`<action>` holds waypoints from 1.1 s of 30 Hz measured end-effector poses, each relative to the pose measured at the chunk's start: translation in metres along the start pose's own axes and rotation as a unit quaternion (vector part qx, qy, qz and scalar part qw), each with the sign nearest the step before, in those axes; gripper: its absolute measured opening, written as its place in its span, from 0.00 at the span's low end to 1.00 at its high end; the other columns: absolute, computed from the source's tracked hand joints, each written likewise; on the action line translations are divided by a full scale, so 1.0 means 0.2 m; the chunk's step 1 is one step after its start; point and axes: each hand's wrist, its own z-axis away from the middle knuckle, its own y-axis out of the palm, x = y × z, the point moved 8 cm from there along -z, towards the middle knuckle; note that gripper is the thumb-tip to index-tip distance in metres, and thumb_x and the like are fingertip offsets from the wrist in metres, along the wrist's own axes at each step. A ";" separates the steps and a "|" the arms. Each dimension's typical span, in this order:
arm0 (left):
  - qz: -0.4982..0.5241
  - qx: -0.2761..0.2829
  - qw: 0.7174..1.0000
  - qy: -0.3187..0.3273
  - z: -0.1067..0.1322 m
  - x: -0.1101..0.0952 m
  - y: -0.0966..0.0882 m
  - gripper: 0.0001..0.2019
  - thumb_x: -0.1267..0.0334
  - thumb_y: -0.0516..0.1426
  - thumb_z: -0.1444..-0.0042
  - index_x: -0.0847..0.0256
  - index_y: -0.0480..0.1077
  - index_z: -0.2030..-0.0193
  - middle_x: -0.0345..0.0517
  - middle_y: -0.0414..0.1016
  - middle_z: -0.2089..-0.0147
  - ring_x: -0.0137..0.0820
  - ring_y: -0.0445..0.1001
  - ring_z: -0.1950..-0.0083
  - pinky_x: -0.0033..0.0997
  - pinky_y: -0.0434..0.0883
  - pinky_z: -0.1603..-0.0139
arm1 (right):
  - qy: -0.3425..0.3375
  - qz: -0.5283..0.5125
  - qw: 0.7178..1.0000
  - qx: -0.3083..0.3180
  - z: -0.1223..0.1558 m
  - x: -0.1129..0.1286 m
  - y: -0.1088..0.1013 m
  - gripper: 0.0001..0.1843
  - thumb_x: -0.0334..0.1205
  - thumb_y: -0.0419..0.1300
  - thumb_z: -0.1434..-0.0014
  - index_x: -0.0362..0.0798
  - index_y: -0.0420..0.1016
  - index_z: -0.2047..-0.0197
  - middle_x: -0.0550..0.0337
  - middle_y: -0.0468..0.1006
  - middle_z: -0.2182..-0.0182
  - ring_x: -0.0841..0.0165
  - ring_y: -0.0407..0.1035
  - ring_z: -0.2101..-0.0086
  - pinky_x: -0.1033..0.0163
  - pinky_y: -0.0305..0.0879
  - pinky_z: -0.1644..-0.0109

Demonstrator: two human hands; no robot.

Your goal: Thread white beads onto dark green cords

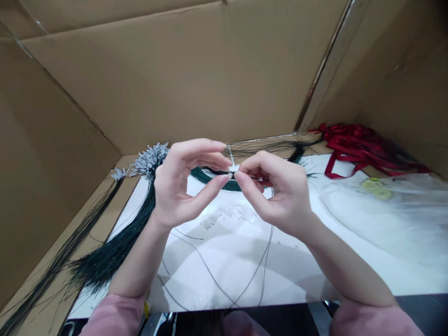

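My right hand (pixel 278 190) is closed in a pinch, its thumb and forefinger on a thin dark wire (pixel 231 175). Fine dark strands (pixel 267 250) hang below this hand across the white tabletop. My left hand (pixel 186 181) faces it with fingers curved and the thumb apart from the forefinger; its thumb tip is close to the pinched wire, and whether it touches cannot be made out. Behind both hands lies a curved bundle of dark green wires (pixel 200 176). Small clear or white pieces (pixel 229 216) are scattered on the tabletop under the hands.
Left, a thick bundle of dark green stems (pixel 116 245) with pale bead-like tips (pixel 150 160) lies beside a thinner dark bundle (pixel 65 247). Right are red ribbons (pixel 359 143) and a clear plastic bag (pixel 391 216). Cardboard walls (pixel 169 81) enclose the white tabletop (pixel 297 268).
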 end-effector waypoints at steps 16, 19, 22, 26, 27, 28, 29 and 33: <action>-0.010 0.023 0.999 -0.024 0.01 0.02 0.00 0.22 0.75 0.64 0.49 0.57 0.69 0.48 0.40 0.74 0.62 0.27 0.77 0.69 0.28 0.77 0.67 | -0.033 0.076 0.997 -0.001 0.00 0.01 0.00 0.10 0.25 0.55 0.51 0.46 0.71 0.66 0.66 0.66 0.77 0.75 0.57 0.78 0.66 0.59 0.73; -0.017 0.021 0.999 -0.020 0.01 0.02 0.00 0.22 0.75 0.64 0.50 0.57 0.69 0.49 0.41 0.74 0.61 0.27 0.77 0.68 0.27 0.77 0.69 | -0.036 0.076 0.996 -0.003 0.00 0.01 0.00 0.10 0.24 0.55 0.52 0.46 0.72 0.67 0.65 0.66 0.77 0.75 0.57 0.78 0.66 0.58 0.74; -0.017 0.010 1.000 -0.009 0.01 0.01 0.00 0.21 0.77 0.64 0.51 0.58 0.69 0.51 0.41 0.74 0.61 0.27 0.77 0.68 0.27 0.77 0.68 | -0.040 0.071 0.997 -0.007 0.00 0.01 -0.01 0.09 0.24 0.56 0.52 0.45 0.71 0.68 0.65 0.66 0.77 0.75 0.57 0.78 0.66 0.57 0.74; -0.010 0.002 1.000 -0.010 0.01 0.02 -0.01 0.21 0.78 0.64 0.52 0.59 0.70 0.52 0.41 0.73 0.62 0.26 0.77 0.67 0.26 0.77 0.68 | -0.046 0.068 0.997 -0.001 0.00 0.02 0.00 0.07 0.25 0.57 0.50 0.47 0.70 0.70 0.65 0.65 0.77 0.75 0.57 0.77 0.66 0.57 0.73; -0.011 0.006 1.000 -0.012 0.01 0.02 -0.01 0.21 0.77 0.64 0.52 0.59 0.69 0.51 0.40 0.73 0.62 0.26 0.77 0.67 0.26 0.77 0.68 | -0.044 0.068 0.997 0.002 0.00 0.02 0.00 0.06 0.26 0.57 0.49 0.47 0.69 0.70 0.65 0.65 0.77 0.74 0.57 0.77 0.66 0.57 0.73; -0.014 0.010 1.000 -0.014 0.01 0.03 -0.01 0.21 0.77 0.64 0.52 0.58 0.69 0.51 0.41 0.72 0.62 0.26 0.77 0.67 0.26 0.77 0.68 | -0.042 0.066 0.997 0.004 0.00 0.02 0.00 0.06 0.26 0.57 0.48 0.47 0.69 0.70 0.65 0.66 0.76 0.74 0.57 0.77 0.66 0.58 0.73; -0.015 0.013 1.000 -0.017 0.01 0.03 -0.01 0.21 0.77 0.64 0.52 0.58 0.69 0.51 0.41 0.72 0.61 0.26 0.77 0.67 0.26 0.77 0.68 | -0.039 0.065 0.997 0.007 0.00 0.02 0.00 0.06 0.27 0.57 0.47 0.47 0.69 0.70 0.64 0.66 0.76 0.74 0.57 0.77 0.66 0.58 0.73; 0.004 0.025 0.999 -0.034 0.00 0.04 -0.03 0.20 0.74 0.63 0.48 0.58 0.68 0.49 0.41 0.73 0.63 0.28 0.78 0.66 0.28 0.77 0.65 | -0.037 0.052 0.998 0.013 0.00 0.02 0.00 0.06 0.27 0.58 0.45 0.47 0.69 0.69 0.64 0.67 0.76 0.74 0.58 0.77 0.66 0.58 0.73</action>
